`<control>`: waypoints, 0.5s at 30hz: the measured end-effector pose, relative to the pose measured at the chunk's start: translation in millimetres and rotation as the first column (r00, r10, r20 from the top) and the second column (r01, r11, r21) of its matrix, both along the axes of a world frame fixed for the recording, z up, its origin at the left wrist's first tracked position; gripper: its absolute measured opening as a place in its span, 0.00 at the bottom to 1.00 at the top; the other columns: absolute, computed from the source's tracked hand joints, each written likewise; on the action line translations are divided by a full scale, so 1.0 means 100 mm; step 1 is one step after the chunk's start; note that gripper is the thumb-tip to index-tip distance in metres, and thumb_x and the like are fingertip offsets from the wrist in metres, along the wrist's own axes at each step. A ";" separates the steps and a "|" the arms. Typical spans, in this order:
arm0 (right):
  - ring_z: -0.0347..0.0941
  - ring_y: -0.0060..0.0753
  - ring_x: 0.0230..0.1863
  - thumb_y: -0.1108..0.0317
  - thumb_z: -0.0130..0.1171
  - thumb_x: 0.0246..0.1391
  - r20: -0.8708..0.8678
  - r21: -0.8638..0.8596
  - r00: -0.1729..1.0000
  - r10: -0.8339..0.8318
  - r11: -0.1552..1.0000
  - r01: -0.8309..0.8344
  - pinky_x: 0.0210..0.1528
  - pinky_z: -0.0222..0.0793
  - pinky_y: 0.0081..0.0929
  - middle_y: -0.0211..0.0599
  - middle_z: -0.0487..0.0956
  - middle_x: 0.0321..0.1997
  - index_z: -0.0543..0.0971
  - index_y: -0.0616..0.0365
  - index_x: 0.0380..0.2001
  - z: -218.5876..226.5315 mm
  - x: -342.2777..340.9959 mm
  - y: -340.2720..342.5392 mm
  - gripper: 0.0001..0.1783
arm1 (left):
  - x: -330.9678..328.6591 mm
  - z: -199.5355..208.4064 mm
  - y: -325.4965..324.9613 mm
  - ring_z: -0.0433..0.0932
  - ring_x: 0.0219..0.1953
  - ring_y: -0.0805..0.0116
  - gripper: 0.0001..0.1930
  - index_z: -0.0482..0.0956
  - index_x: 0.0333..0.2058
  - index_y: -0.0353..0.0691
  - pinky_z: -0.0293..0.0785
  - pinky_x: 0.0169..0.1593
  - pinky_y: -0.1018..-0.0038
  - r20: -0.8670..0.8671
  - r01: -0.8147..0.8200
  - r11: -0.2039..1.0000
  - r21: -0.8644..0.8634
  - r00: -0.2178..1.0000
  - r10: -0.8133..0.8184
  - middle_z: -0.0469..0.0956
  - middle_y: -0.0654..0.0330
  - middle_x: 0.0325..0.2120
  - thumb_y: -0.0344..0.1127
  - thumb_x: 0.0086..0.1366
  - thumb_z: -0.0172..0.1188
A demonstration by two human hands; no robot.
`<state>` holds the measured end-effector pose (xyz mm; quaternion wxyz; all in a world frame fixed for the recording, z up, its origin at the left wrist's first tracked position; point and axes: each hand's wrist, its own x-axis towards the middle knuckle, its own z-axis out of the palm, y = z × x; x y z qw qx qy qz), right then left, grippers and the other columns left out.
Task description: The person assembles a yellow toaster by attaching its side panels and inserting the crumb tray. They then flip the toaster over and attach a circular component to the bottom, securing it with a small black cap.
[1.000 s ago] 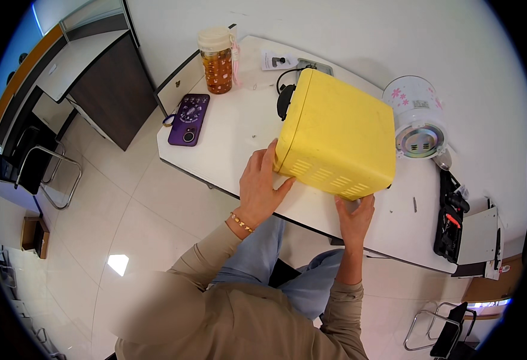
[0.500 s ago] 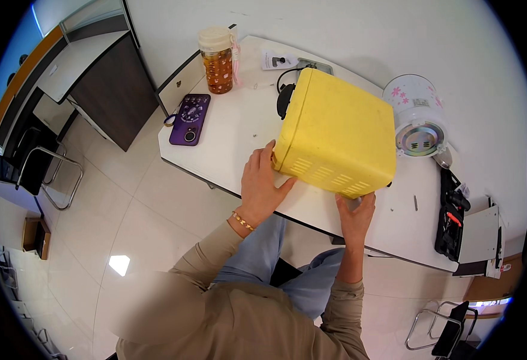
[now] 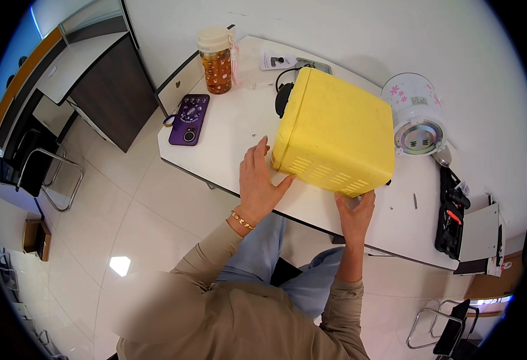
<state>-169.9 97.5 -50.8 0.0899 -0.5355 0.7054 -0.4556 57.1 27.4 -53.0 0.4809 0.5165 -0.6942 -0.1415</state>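
Note:
A yellow box-shaped appliance with rows of vent slots stands on the white table. A round black part with a black cord sticks out from its left side. Beside the near left corner is my left hand, fingers stretched and thumb apart, holding nothing; a small gap shows between its fingertips and the casing. My right hand grips the near lower edge of the appliance, below the vents. Its fingertips are partly hidden there.
A purple phone and a bottle of amber drink are on the left. To the right lie a flower-patterned white appliance, a spoon, a black tool case and a thin metal piece. The table's near edge borders my lap.
My left fingers have come away from the appliance's near left corner and straightened. The appliance has shifted very slightly left; my right hand stays at its lower edge.

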 end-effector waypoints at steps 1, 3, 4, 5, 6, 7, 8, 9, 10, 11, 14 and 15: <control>0.65 0.50 0.60 0.66 0.73 0.44 0.002 0.006 1.000 -0.001 1.000 0.001 0.62 0.57 0.45 0.44 0.74 0.55 0.69 0.60 0.58 -0.01 -0.01 0.00 0.38 | 0.00 0.00 0.00 0.69 0.52 0.55 0.52 0.54 0.68 0.34 0.65 0.56 0.60 0.006 -0.001 1.000 -0.007 1.000 0.001 0.69 0.53 0.48 0.36 0.49 0.77; 0.64 0.50 0.60 0.66 0.73 0.44 0.005 0.019 1.000 -0.002 1.000 0.002 0.62 0.57 0.45 0.44 0.74 0.55 0.68 0.60 0.59 -0.02 -0.02 -0.01 0.38 | 0.00 0.01 0.00 0.69 0.52 0.55 0.52 0.54 0.68 0.34 0.65 0.57 0.60 0.008 0.001 1.000 -0.010 1.000 -0.001 0.69 0.53 0.48 0.36 0.49 0.77; 0.64 0.50 0.60 0.66 0.73 0.44 0.002 0.019 1.000 -0.005 1.000 0.005 0.62 0.57 0.45 0.44 0.74 0.56 0.68 0.60 0.59 -0.02 -0.02 -0.01 0.39 | -0.01 0.01 0.01 0.69 0.52 0.55 0.52 0.54 0.68 0.34 0.65 0.57 0.60 0.008 0.001 1.000 -0.012 1.000 -0.001 0.69 0.53 0.48 0.36 0.49 0.77; 0.64 0.50 0.60 0.66 0.73 0.44 -0.001 0.019 1.000 -0.007 1.000 0.007 0.62 0.57 0.45 0.44 0.74 0.56 0.68 0.60 0.60 -0.03 -0.02 -0.01 0.39 | -0.01 0.01 0.01 0.69 0.52 0.55 0.52 0.54 0.68 0.34 0.65 0.57 0.60 0.012 0.000 1.000 -0.015 1.000 0.000 0.69 0.53 0.48 0.36 0.49 0.77; 0.64 0.50 0.60 0.66 0.73 0.44 -0.004 0.019 1.000 -0.010 1.000 0.010 0.62 0.57 0.45 0.44 0.74 0.56 0.67 0.60 0.60 -0.03 -0.02 -0.01 0.40 | 0.00 0.01 0.00 0.69 0.52 0.55 0.52 0.54 0.68 0.34 0.65 0.57 0.60 0.015 -0.002 1.000 -0.019 1.000 0.002 0.69 0.53 0.48 0.36 0.49 0.77; 0.64 0.50 0.60 0.66 0.73 0.44 -0.003 0.019 1.000 -0.003 1.000 0.003 0.62 0.58 0.45 0.44 0.74 0.57 0.67 0.60 0.61 -0.04 -0.03 -0.01 0.40 | -0.01 0.01 0.01 0.69 0.52 0.55 0.52 0.54 0.68 0.34 0.65 0.57 0.60 0.018 -0.003 1.000 -0.022 1.000 0.004 0.69 0.53 0.48 0.36 0.49 0.77; 0.64 0.50 0.61 0.66 0.73 0.44 -0.002 0.019 1.000 0.004 1.000 -0.004 0.62 0.58 0.45 0.44 0.74 0.57 0.67 0.60 0.61 -0.05 -0.04 -0.01 0.40 | -0.01 0.01 0.00 0.69 0.52 0.55 0.52 0.54 0.68 0.33 0.65 0.57 0.60 0.019 -0.002 1.000 -0.023 1.000 0.002 0.69 0.53 0.48 0.36 0.49 0.77; 0.64 0.50 0.61 0.66 0.73 0.44 0.000 0.018 1.000 0.011 1.000 -0.011 0.62 0.58 0.45 0.44 0.74 0.57 0.67 0.60 0.61 -0.05 -0.05 -0.02 0.41 | -0.01 0.01 0.00 0.69 0.52 0.55 0.52 0.53 0.68 0.33 0.65 0.57 0.59 0.020 0.000 1.000 -0.024 1.000 0.001 0.69 0.53 0.48 0.36 0.49 0.77; 0.64 0.50 0.61 0.66 0.73 0.44 0.001 0.021 1.000 0.007 1.000 -0.007 0.62 0.58 0.45 0.44 0.74 0.57 0.67 0.60 0.61 -0.04 -0.05 -0.01 0.41 | -0.01 0.01 0.00 0.69 0.52 0.55 0.52 0.53 0.68 0.33 0.65 0.56 0.59 0.020 0.000 1.000 -0.026 1.000 0.001 0.69 0.53 0.48 0.36 0.49 0.77; 0.64 0.50 0.61 0.66 0.73 0.44 0.003 0.024 1.000 0.003 1.000 -0.003 0.62 0.58 0.45 0.44 0.74 0.57 0.67 0.60 0.61 -0.03 -0.04 -0.01 0.41 | -0.01 0.00 0.00 0.69 0.52 0.55 0.52 0.53 0.68 0.33 0.65 0.56 0.59 0.020 0.001 1.000 -0.027 1.000 -0.001 0.69 0.53 0.48 0.36 0.49 0.77; 0.64 0.50 0.60 0.66 0.73 0.44 0.008 0.024 1.000 -0.002 1.000 0.001 0.62 0.58 0.45 0.45 0.74 0.57 0.67 0.60 0.61 -0.02 -0.03 -0.01 0.41 | -0.01 0.00 0.00 0.69 0.52 0.55 0.52 0.53 0.68 0.33 0.65 0.56 0.59 0.022 0.004 1.000 -0.030 1.000 -0.004 0.69 0.53 0.48 0.36 0.49 0.77; 0.64 0.50 0.60 0.66 0.73 0.44 0.010 0.023 1.000 -0.002 1.000 0.002 0.62 0.58 0.45 0.45 0.74 0.57 0.67 0.60 0.61 -0.02 -0.03 -0.01 0.41 | -0.01 0.01 0.00 0.69 0.52 0.55 0.52 0.53 0.68 0.33 0.65 0.56 0.59 0.022 0.003 1.000 -0.030 1.000 -0.003 0.69 0.53 0.48 0.36 0.49 0.77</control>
